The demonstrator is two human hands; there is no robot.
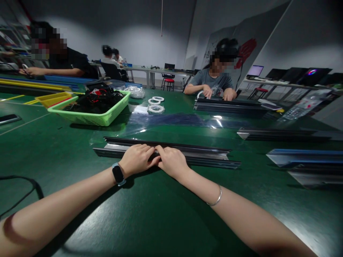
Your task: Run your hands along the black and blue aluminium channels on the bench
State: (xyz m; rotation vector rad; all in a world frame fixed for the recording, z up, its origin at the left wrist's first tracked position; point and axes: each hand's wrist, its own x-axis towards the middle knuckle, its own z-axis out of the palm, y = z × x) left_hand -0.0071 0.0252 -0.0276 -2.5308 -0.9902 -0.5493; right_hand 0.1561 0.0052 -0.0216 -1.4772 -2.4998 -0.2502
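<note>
A long black U-shaped channel profile [209,156] lies lengthwise across the green table in front of me, its open side up and a greyish inner floor showing. My left hand [138,159], with a watch on the wrist, is closed over the near wall at about the middle. Right beside it, my right hand [171,161] grips the same wall, fingers bent over into the channel. Both thumbs meet on the near side, and the fingertips are partly hidden. Whether something small is between them I cannot tell.
Behind the channel lies clear plastic film [171,120], with white tape rolls [155,109] beyond. A green basket [107,116] of black parts stands left. More profiles [308,157] lie right. Across the table a co-worker [214,84] handles another profile; another person [69,64] sits left.
</note>
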